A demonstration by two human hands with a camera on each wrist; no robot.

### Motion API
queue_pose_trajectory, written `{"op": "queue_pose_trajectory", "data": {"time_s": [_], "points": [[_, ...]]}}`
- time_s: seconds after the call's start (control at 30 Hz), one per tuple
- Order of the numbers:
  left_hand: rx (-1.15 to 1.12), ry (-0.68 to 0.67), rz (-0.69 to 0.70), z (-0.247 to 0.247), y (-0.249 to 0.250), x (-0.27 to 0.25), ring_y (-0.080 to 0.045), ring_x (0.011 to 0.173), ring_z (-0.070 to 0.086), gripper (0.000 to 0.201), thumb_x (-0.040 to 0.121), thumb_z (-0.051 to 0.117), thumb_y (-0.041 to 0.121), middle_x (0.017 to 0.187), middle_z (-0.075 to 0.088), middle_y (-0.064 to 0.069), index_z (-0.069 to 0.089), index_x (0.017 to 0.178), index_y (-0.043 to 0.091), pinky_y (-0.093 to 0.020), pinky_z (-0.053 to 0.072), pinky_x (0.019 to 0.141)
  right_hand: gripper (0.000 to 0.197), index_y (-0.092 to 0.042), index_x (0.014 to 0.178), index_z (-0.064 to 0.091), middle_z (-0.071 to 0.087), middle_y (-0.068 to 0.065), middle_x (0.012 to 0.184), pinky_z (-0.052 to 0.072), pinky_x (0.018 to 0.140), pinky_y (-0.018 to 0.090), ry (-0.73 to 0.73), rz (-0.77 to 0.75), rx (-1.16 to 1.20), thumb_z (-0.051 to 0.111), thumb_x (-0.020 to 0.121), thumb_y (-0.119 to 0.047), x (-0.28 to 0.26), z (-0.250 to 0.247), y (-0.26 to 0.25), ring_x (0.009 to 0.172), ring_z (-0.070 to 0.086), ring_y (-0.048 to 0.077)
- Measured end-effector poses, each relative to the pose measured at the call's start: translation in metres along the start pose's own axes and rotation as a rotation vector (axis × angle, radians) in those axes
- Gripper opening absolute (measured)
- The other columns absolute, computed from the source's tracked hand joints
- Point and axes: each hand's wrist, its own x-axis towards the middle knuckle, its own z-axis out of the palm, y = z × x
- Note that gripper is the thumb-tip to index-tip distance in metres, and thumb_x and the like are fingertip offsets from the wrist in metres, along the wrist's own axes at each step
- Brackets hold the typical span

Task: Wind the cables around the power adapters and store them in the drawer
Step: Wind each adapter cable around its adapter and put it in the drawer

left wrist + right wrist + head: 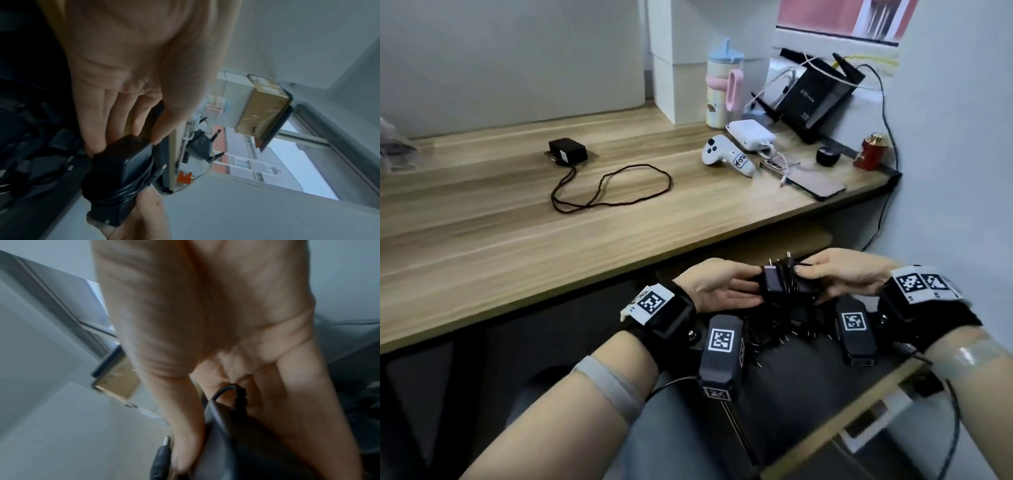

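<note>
A black power adapter [779, 284] with its cable wound round its middle hangs over the open drawer [859, 404], below the desk's front edge. My left hand [750, 291] pinches one end of it between thumb and fingers. My right hand [811, 277] grips the other end, thumb on the coils. In the left wrist view the wound adapter [123, 164] sits below my left hand [127, 136], and its barrel plug [162, 167] sticks out free. The right wrist view shows the adapter [246, 443] and plug [162, 456]. A second black adapter [567, 151] lies on the desk, its cable [613, 186] loose.
Several black adapters [774, 334] lie in the drawer under my hands. At the desk's right end are a white controller [726, 156], a white power bank [750, 135], a phone [815, 183], a router [815, 92], a tumbler [722, 85] and a red tin [869, 152].
</note>
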Motion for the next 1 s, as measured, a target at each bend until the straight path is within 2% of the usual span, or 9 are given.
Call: {"op": "queue_pose_trajectory", "data": {"time_s": [0.07, 0.17, 0.23, 0.3, 0.43, 0.53, 0.7, 0.8, 1.0], "points": [[0.011, 0.061, -0.085, -0.003, -0.016, 0.01, -0.021, 0.081, 0.065, 0.006, 0.093, 0.056, 0.016, 0.096, 0.065, -0.01, 0.057, 0.098, 0.012, -0.024, 0.056, 0.063, 0.022, -0.001, 0.103, 0.064, 0.07, 0.009, 0.084, 0.057, 0.063, 0.026, -0.006, 0.082, -0.017, 0.052, 0.093, -0.016, 0.009, 0.002, 0.023, 0.074, 0.068, 0.015], [-0.009, 0.168, -0.151, -0.013, -0.036, 0.022, -0.018, 0.077, 0.065, 0.003, 0.093, 0.056, 0.016, 0.09, 0.067, -0.006, 0.054, 0.095, 0.015, -0.023, 0.051, 0.058, 0.029, -0.002, 0.104, 0.064, 0.066, 0.017, 0.1, 0.052, 0.088, 0.041, -0.036, 0.206, -0.134, 0.063, 0.087, -0.026, 0.028, 0.01, 0.051, 0.093, 0.062, 0.026], [-0.031, 0.229, -0.18, -0.021, -0.047, 0.026, -0.018, 0.075, 0.064, 0.003, 0.092, 0.056, 0.014, 0.087, 0.067, -0.005, 0.053, 0.092, 0.014, -0.023, 0.048, 0.057, 0.051, -0.005, 0.1, 0.066, 0.065, 0.021, 0.109, 0.042, 0.099, 0.052, -0.104, 0.274, -0.215, 0.079, 0.069, -0.043, 0.045, 0.012, 0.072, 0.101, 0.055, 0.032], [-0.034, 0.277, -0.213, -0.03, -0.057, 0.03, -0.017, 0.073, 0.063, 0.004, 0.092, 0.056, 0.013, 0.08, 0.068, -0.004, 0.053, 0.089, 0.013, -0.023, 0.046, 0.056, 0.049, -0.007, 0.094, 0.068, 0.066, 0.022, 0.106, 0.049, 0.085, 0.046, -0.153, 0.336, -0.225, 0.084, 0.061, -0.039, 0.057, 0.018, 0.088, 0.1, 0.056, 0.036], [0.002, 0.381, -0.26, -0.047, -0.075, 0.035, -0.014, 0.066, 0.06, 0.011, 0.092, 0.055, 0.016, 0.05, 0.064, 0.003, 0.053, 0.081, 0.015, -0.021, 0.043, 0.054, 0.017, -0.016, 0.093, 0.066, 0.063, 0.006, 0.08, 0.047, 0.053, 0.022, -0.29, 0.431, -0.325, 0.071, 0.079, -0.025, 0.063, 0.037, 0.102, 0.062, 0.059, 0.017], [0.022, 0.42, -0.275, -0.054, -0.085, 0.036, -0.013, 0.063, 0.058, 0.014, 0.092, 0.055, 0.016, 0.046, 0.061, 0.003, 0.053, 0.079, 0.015, -0.021, 0.044, 0.055, 0.006, -0.024, 0.091, 0.064, 0.059, 0.001, 0.074, 0.039, 0.041, 0.016, -0.382, 0.456, -0.536, 0.065, 0.086, -0.027, 0.069, 0.046, 0.109, 0.049, 0.049, 0.009], [-0.02, 0.476, -0.26, -0.059, -0.099, 0.04, -0.014, 0.061, 0.056, 0.015, 0.09, 0.059, 0.012, 0.056, 0.058, -0.001, 0.054, 0.076, 0.012, -0.023, 0.046, 0.056, 0.011, -0.022, 0.09, 0.067, 0.056, 0.01, 0.081, 0.042, 0.044, 0.018, -0.339, 0.485, -0.644, 0.068, 0.083, -0.03, 0.086, 0.062, 0.118, 0.054, 0.049, 0.013], [-0.035, 0.517, -0.254, -0.063, -0.107, 0.042, -0.017, 0.062, 0.056, 0.013, 0.089, 0.061, 0.01, 0.071, 0.054, -0.006, 0.054, 0.077, 0.009, -0.025, 0.051, 0.052, 0.017, -0.016, 0.085, 0.064, 0.059, 0.006, 0.068, 0.039, 0.038, 0.017, -0.259, 0.49, -0.651, 0.07, 0.082, -0.032, 0.091, 0.068, 0.12, 0.043, 0.05, 0.01], [-0.113, 0.444, -0.262, -0.062, -0.114, 0.038, -0.029, 0.071, 0.061, 0.004, 0.092, 0.055, 0.008, 0.092, 0.059, -0.017, 0.055, 0.096, 0.005, -0.028, 0.054, 0.043, 0.034, -0.018, 0.088, 0.063, 0.061, 0.011, 0.09, 0.046, 0.052, 0.024, -0.234, 0.483, -0.45, 0.081, 0.065, -0.036, 0.099, 0.068, 0.141, 0.059, 0.055, 0.016]]}}
